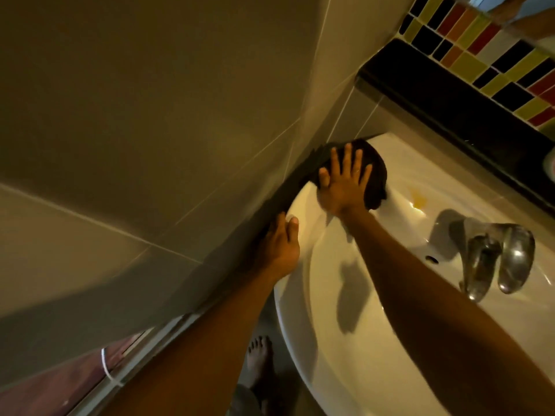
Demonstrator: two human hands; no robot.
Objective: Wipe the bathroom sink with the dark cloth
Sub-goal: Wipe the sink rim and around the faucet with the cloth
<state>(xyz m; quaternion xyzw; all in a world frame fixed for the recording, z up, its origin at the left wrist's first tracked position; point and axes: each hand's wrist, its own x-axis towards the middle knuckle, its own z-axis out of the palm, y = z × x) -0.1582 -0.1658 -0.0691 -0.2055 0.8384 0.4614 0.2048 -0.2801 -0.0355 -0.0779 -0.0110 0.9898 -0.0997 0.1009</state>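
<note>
The white bathroom sink (303,325) fills the lower right of the head view, tilted by the camera angle. A dark cloth (375,172) lies on the sink's far left rim, close to the wall corner. My right hand (344,181) presses flat on the cloth with its fingers spread. My left hand (280,244) rests on the sink's left edge next to the wall, fingers curled over the rim and holding nothing. A yellowish stain (418,197) shows on the rim beyond the cloth.
A chrome tap (498,259) stands at the right, with an overflow hole (432,259) beside it. Beige wall tiles (150,115) close off the left. A black ledge (450,109) and coloured mosaic tiles (495,55) run behind the sink. My bare foot (259,358) is on the floor below.
</note>
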